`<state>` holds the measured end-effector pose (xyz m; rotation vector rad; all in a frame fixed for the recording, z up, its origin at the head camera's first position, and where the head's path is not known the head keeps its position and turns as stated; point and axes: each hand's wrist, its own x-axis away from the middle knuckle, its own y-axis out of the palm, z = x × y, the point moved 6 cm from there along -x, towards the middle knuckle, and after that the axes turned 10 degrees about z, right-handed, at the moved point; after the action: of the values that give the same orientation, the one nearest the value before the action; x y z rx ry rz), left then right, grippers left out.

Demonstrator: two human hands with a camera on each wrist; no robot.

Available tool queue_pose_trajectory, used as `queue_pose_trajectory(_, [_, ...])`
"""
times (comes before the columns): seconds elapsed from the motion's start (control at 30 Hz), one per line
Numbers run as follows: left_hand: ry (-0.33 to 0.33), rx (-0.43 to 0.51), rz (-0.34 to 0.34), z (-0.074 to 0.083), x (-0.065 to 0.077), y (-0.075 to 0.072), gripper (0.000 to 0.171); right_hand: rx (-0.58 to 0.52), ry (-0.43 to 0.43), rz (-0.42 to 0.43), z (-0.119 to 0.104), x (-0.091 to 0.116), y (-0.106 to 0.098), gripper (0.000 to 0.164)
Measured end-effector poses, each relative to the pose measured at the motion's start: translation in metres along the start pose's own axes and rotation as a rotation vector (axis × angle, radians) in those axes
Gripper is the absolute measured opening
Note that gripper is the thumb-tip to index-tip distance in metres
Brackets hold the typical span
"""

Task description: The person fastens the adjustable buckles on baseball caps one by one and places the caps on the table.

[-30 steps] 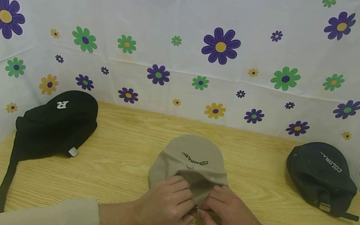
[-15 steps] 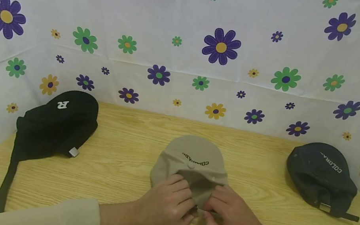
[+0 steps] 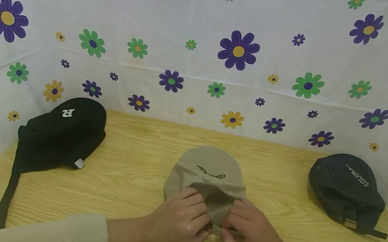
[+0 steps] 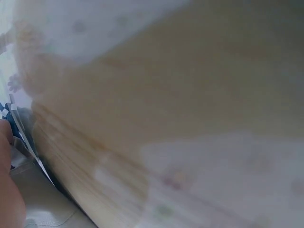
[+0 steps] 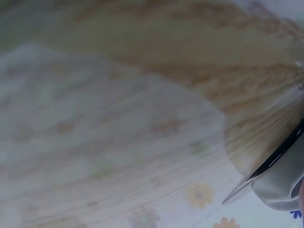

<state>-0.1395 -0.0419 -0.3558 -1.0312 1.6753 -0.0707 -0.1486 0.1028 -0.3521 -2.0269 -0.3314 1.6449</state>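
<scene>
A beige cap (image 3: 216,161) with dark lettering on its front lies at the middle of the table, its rear opening facing me. My left hand (image 3: 178,218) grips the left side of the back strap, beside a small dark buckle (image 3: 211,223). On the other side, my right hand (image 3: 252,233) pinches the strap (image 3: 217,230) between thumb and fingers. A short length of strap shows between the hands. In the left wrist view, cap fabric (image 4: 52,202) shows at the lower left; in the right wrist view, the cap (image 5: 280,183) is at the lower right edge.
On the left lies a black cap (image 3: 62,137) with a white letter R, its long strap (image 3: 6,200) hanging toward me. A dark cap (image 3: 345,191) with white lettering and a metal buckle sits at right. Behind the wooden table (image 3: 136,141) hangs a flowered cloth (image 3: 196,17).
My right hand has slid slightly to the right along the strap, so more strap shows between the hands. The beige cap has shifted a little to the right; the left hand is nearly still.
</scene>
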Motion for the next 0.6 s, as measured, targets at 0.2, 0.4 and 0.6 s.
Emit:
queue_pose_trajectory(0.2, [-0.002,-0.007,0.003,0.0,0.0008,0.0,0.012,-0.011,-0.021,0.025,-0.001,-0.0001,-0.0001,0.019])
queue_pose_trajectory(0.4, [-0.001,-0.009,0.008,0.0002,0.0008,-0.0001,0.011,-0.029,-0.049,0.062,-0.0023,-0.0004,-0.0017,0.017])
queue_pose_trajectory(0.6, [0.003,-0.008,0.015,0.0005,0.0007,0.0,0.011,-0.047,-0.088,0.089,-0.0049,-0.0035,-0.0038,0.014])
